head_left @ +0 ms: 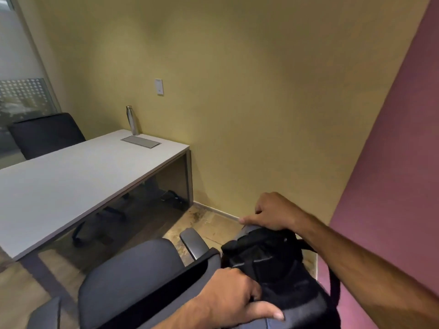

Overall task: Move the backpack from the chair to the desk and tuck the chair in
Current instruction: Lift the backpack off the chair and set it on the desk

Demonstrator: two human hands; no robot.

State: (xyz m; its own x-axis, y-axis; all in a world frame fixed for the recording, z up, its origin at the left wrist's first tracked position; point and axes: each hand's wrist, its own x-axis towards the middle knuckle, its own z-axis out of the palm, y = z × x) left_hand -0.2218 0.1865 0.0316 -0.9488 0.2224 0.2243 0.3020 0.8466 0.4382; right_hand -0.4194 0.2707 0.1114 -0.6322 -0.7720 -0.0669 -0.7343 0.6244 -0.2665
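The lift is in hand: the soft black fabric backpack (273, 264) hangs beside the backrest of the dark grey padded swivel chair (133, 276), on its right, apparently clear of the seat, though its lower part is hidden. The right hand (273, 213) has its fingers (260, 206) curled over the bag's top end, and the left hand (231, 298) clamps the nearer part, thumb laid flat along the cloth. Next, I judge, the bag must swing left over the armrest onto the smooth pale grey rectangular bench (71, 176), well apart from the slim steel bottle (132, 121). The limp straps could snag.
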